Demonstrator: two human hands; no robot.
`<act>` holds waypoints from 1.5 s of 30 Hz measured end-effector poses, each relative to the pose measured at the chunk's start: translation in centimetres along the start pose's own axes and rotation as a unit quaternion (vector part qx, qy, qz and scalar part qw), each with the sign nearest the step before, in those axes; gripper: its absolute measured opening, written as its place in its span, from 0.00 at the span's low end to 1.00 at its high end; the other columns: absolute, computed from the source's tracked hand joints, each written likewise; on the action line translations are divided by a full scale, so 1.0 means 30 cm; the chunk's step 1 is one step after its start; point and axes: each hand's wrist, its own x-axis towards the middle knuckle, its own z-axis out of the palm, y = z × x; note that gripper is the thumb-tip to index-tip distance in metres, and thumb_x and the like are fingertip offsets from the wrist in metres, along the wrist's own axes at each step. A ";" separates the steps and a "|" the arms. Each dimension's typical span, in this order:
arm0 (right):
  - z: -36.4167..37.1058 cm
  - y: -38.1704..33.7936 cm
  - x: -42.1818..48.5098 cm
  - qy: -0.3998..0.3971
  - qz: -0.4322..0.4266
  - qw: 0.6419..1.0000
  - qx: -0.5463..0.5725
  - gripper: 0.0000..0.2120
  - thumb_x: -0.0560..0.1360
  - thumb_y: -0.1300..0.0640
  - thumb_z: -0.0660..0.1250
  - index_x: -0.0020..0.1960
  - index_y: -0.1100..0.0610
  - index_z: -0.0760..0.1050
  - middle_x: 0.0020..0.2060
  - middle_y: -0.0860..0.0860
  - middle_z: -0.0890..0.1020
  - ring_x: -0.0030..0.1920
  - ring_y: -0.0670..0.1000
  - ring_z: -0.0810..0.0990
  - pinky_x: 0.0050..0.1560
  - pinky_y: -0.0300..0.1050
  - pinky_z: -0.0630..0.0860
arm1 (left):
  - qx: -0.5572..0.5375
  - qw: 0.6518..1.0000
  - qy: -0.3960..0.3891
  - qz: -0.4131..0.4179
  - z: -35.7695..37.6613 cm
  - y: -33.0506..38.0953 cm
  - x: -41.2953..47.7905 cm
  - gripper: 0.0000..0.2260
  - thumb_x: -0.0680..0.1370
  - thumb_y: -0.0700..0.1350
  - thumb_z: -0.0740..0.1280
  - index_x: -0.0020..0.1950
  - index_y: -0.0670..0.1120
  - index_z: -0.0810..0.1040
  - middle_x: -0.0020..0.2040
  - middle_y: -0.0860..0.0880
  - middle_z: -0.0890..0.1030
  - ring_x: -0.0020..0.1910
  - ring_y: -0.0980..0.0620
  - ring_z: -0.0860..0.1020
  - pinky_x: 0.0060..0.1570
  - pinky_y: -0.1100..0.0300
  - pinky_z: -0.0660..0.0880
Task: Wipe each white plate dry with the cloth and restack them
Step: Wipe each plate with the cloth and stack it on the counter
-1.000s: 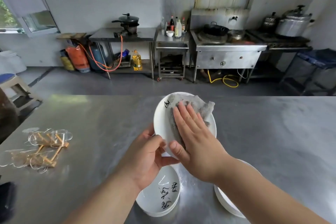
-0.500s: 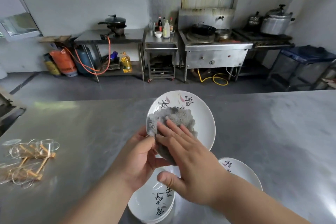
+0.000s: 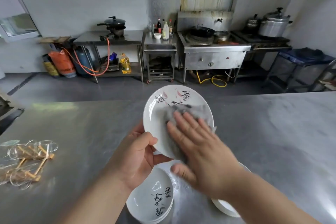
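Wiping: R hand (image 3: 198,149) lies flat, fingers straight & spread, pressing grey cloth (image 3: 192,110) onto face of held plate (image 3: 158,114); hand looks blurred.
L hand (image 3: 138,154): grips plate's lower-left rim, thumb on front face, fingers curled behind.
Plate position: white w/ black script & pink marks, tilted face toward camera, lifted off steel table (image 3: 272,132), above near stack (image 3: 145,203).
Cloth spot: crumpled over plate's centre & right side, partly under R fingers.
Stack: white plates w/ black script, on table below L wrist.
Second pile (image 3: 225,207): white plate(s) on table under R forearm, mostly hidden; count unclear.
Table left: clear loops & wooden sticks (image 3: 27,160) heaped, well apart from plates.
Bkgd: wok stove (image 3: 201,32), pressure cooker (image 3: 272,23), gas cylinders (image 3: 62,63) along far wall.
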 end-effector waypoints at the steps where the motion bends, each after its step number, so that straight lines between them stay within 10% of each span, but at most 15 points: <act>1: -0.022 0.030 0.009 -0.007 0.037 0.999 -0.021 0.48 0.76 0.23 0.34 0.85 0.52 0.44 0.84 0.51 0.41 0.84 0.53 0.37 0.83 0.58 0.45 | 0.001 1.000 0.001 -0.004 -0.002 -0.003 -0.002 0.23 0.71 0.34 0.63 0.61 0.48 0.86 0.56 0.37 0.86 0.46 0.42 0.87 0.41 0.44 0.84; 4: -0.053 0.057 0.022 -0.027 0.118 0.991 -0.053 0.49 0.72 0.23 0.29 0.84 0.53 0.36 0.82 0.52 0.33 0.82 0.53 0.30 0.82 0.57 0.40 | -0.003 1.000 0.011 0.004 0.009 -0.007 0.003 0.21 0.71 0.35 0.64 0.60 0.48 0.87 0.56 0.37 0.86 0.47 0.41 0.87 0.41 0.45 0.84; 12: 0.041 -0.049 -0.029 -0.003 0.006 1.000 0.019 0.48 0.77 0.24 0.38 0.85 0.55 0.48 0.84 0.54 0.47 0.84 0.55 0.43 0.83 0.57 0.48 | -0.017 0.998 0.060 0.028 0.006 -0.009 0.019 0.22 0.70 0.32 0.64 0.57 0.50 0.88 0.55 0.41 0.88 0.46 0.46 0.88 0.35 0.51 0.84; 17: -0.008 0.062 0.019 -0.014 0.134 0.991 -0.016 0.48 0.73 0.24 0.28 0.84 0.53 0.35 0.82 0.52 0.32 0.80 0.53 0.27 0.82 0.54 0.34 | -0.012 0.999 0.041 0.030 0.004 -0.011 0.014 0.24 0.71 0.36 0.65 0.63 0.52 0.85 0.62 0.40 0.85 0.54 0.39 0.86 0.44 0.44 0.84; 24: 0.094 -0.064 -0.040 -0.013 0.015 0.994 0.111 0.46 0.78 0.24 0.38 0.85 0.54 0.45 0.84 0.51 0.44 0.84 0.49 0.38 0.84 0.54 0.44 | -0.028 0.992 0.113 0.040 0.015 -0.003 0.030 0.24 0.76 0.30 0.58 0.55 0.52 0.88 0.56 0.41 0.87 0.48 0.44 0.87 0.36 0.51 0.84; 29: 0.023 0.084 0.042 -0.027 0.086 0.996 0.027 0.46 0.75 0.26 0.32 0.84 0.52 0.34 0.81 0.49 0.31 0.80 0.48 0.27 0.82 0.53 0.38 | 0.047 0.998 0.031 -0.011 0.007 0.013 -0.007 0.22 0.71 0.35 0.63 0.61 0.48 0.86 0.59 0.35 0.85 0.52 0.35 0.86 0.43 0.40 0.84; 38: 0.037 -0.019 0.045 0.050 -0.117 0.985 0.116 0.45 0.80 0.27 0.39 0.85 0.58 0.46 0.85 0.55 0.48 0.84 0.57 0.43 0.82 0.63 0.52 | 0.049 0.998 -0.022 -0.026 0.031 0.038 -0.019 0.28 0.65 0.33 0.67 0.63 0.46 0.84 0.46 0.38 0.79 0.42 0.44 0.78 0.39 0.47 0.82; 45: -0.029 -0.009 0.110 0.050 -0.033 0.994 0.090 0.46 0.78 0.26 0.35 0.84 0.55 0.45 0.84 0.56 0.45 0.84 0.56 0.37 0.82 0.62 0.45 | 0.031 0.999 -0.025 -0.036 0.051 0.029 -0.014 0.22 0.67 0.36 0.70 0.61 0.45 0.85 0.49 0.38 0.82 0.42 0.46 0.82 0.45 0.46 0.81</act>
